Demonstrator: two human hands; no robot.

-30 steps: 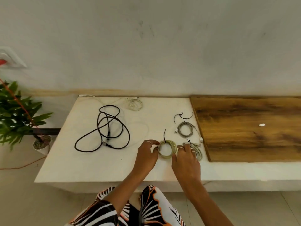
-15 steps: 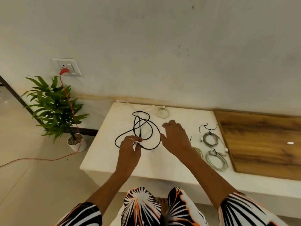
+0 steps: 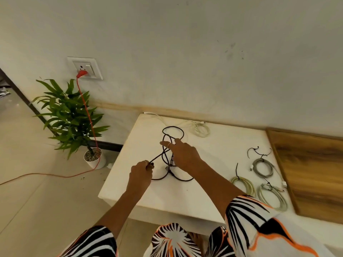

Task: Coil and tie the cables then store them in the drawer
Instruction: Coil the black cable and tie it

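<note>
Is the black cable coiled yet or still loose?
Loose. The black cable sprawls in uneven loops on the white table, no tie around it. The left hand pinches one strand; the right hand spreads over the loops.

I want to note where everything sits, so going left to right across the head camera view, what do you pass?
Potted plant → left hand pinching the black cable → right hand → yellow-green coil → grey coil → wooden panel.

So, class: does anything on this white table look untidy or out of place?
Yes. The black cable sprawls in loose tangled loops between the left hand and right hand, unlike the three tied coils beside it.
</note>
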